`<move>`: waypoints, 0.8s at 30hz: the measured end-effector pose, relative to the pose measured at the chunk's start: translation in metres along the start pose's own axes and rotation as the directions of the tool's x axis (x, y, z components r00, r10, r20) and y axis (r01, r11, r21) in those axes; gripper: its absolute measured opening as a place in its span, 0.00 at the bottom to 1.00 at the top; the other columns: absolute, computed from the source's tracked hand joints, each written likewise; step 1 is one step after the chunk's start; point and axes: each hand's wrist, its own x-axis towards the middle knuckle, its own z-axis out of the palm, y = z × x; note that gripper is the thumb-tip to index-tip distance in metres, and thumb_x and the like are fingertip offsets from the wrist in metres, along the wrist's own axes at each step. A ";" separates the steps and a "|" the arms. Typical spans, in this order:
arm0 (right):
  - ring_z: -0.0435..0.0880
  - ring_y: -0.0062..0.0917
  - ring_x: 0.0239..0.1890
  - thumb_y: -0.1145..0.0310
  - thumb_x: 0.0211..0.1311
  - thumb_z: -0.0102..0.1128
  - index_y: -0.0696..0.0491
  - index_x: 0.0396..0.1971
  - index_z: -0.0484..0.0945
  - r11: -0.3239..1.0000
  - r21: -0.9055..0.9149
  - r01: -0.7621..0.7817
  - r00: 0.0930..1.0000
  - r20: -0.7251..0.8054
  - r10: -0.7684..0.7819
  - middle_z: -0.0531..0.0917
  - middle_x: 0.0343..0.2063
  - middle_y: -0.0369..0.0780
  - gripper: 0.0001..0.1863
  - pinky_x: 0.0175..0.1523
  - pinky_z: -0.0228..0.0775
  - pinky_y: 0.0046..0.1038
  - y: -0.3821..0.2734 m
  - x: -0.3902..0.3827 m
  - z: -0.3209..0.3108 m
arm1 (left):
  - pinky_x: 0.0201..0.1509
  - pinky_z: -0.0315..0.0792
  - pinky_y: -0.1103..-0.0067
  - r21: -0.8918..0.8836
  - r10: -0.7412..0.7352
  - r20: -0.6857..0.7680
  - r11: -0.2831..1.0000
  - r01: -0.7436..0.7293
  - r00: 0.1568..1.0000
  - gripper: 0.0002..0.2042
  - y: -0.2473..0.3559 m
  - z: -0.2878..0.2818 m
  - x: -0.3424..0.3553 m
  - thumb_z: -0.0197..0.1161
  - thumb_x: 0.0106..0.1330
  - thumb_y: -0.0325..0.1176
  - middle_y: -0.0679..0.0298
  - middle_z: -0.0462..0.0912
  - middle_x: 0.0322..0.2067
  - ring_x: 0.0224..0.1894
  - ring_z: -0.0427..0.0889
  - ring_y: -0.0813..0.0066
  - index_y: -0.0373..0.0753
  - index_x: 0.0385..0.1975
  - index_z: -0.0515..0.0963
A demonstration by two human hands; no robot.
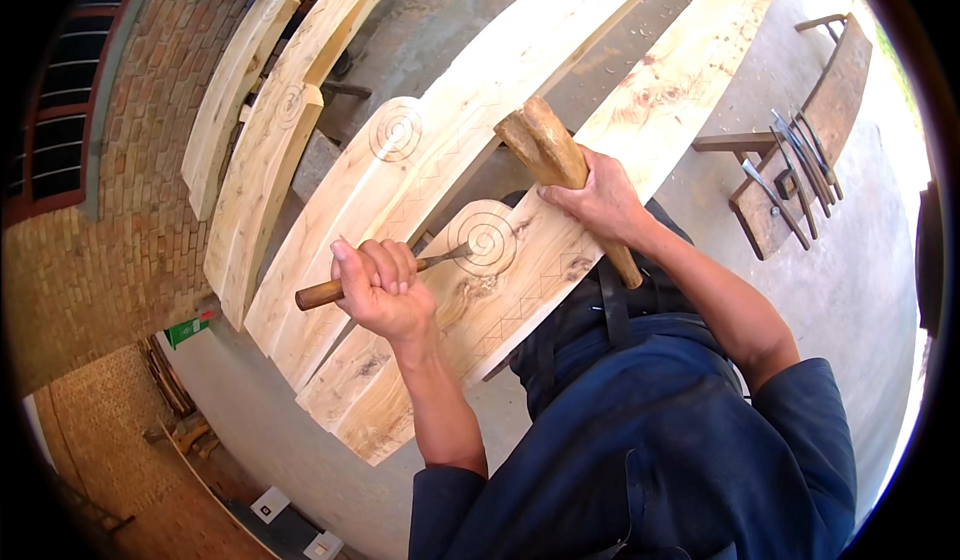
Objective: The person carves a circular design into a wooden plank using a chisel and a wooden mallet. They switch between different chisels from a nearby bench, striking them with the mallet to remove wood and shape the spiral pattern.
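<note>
My left hand (382, 288) is wrapped round the wooden handle of a chisel (322, 295). The chisel lies at a low slant, its metal tip at the spiral (484, 243) marked on the nearest wooden beam (440, 330). My right hand (600, 198) grips a wooden mallet (545, 145) by its handle near the head. The mallet is held above the same beam, apart from the chisel, its handle end pointing down toward my apron. Zigzag lines run along the beam's near edge.
Beyond lies a second beam (385, 185) with another spiral, and further left more pale beams (275, 160). At right, a low wooden bench (835, 85) holds several chisels and other tools (800, 160). A brick wall (165, 80) stands at left, with a green box (188, 330) near its foot.
</note>
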 end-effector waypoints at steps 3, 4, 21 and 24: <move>0.90 0.34 0.36 0.59 0.59 0.76 0.60 0.57 0.84 1.000 0.006 -0.013 1.000 0.003 0.013 0.90 0.34 0.49 0.29 0.50 0.81 0.36 0.000 0.000 0.002 | 0.19 0.46 0.80 -0.016 0.013 0.030 1.000 -0.013 0.999 0.29 0.000 -0.003 0.002 0.49 0.89 0.48 0.73 0.54 0.12 0.12 0.48 0.83 0.50 0.17 0.55; 0.90 0.33 0.36 0.59 0.59 0.76 0.61 0.57 0.84 1.000 0.012 0.002 1.000 -0.002 -0.002 0.90 0.34 0.48 0.29 0.50 0.81 0.36 0.002 0.000 0.003 | 0.19 0.46 0.80 -0.017 0.012 0.041 1.000 -0.011 0.999 0.29 0.001 -0.003 0.004 0.49 0.89 0.47 0.73 0.54 0.12 0.12 0.48 0.83 0.50 0.17 0.55; 0.79 0.17 0.25 0.63 0.64 0.75 0.62 0.53 0.82 0.997 0.005 0.078 0.996 -0.030 -0.078 0.82 0.23 0.35 0.24 0.35 0.75 0.27 0.004 0.000 0.003 | 0.18 0.45 0.80 -0.001 -0.034 0.072 0.999 0.035 0.997 0.28 -0.001 -0.003 0.011 0.48 0.89 0.47 0.73 0.54 0.12 0.13 0.48 0.83 0.50 0.18 0.56; 0.79 0.18 0.25 0.63 0.63 0.75 0.63 0.54 0.82 0.996 0.001 0.089 0.995 -0.036 -0.089 0.82 0.24 0.36 0.24 0.35 0.75 0.28 0.006 0.000 0.003 | 0.18 0.45 0.80 0.034 -0.045 0.094 0.999 0.042 0.995 0.29 -0.001 0.000 0.012 0.49 0.89 0.47 0.73 0.53 0.12 0.13 0.48 0.83 0.50 0.17 0.55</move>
